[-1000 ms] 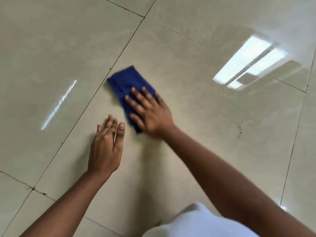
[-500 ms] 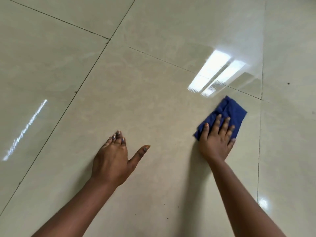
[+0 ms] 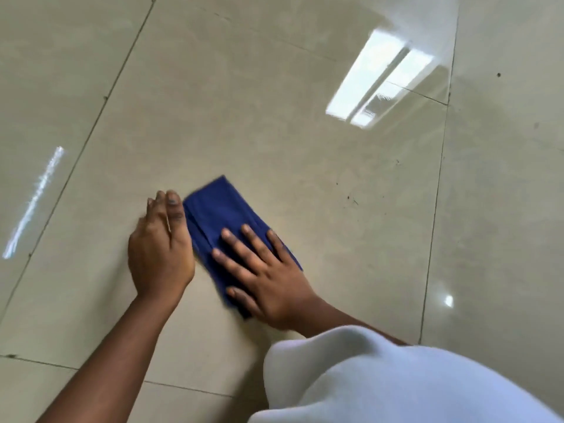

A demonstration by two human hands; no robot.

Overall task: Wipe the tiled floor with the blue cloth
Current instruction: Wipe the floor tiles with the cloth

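Note:
A folded blue cloth (image 3: 218,212) lies flat on the glossy beige tiled floor (image 3: 274,141). My right hand (image 3: 265,276) presses down on the cloth's near half with fingers spread, covering part of it. My left hand (image 3: 160,248) rests on the tile just left of the cloth, fingers together, thumb edge touching or almost touching the cloth's left side. It holds nothing.
Dark grout lines cross the floor. A window reflection (image 3: 381,83) glares at the upper right, a streak of light (image 3: 33,203) at the left. Small dark specks (image 3: 351,198) dot the tile right of the cloth. White clothing (image 3: 381,380) fills the bottom right.
My right hand has swept the cloth from the right side back to the left, up against my left hand. My left thumb has closed in. The view has shifted.

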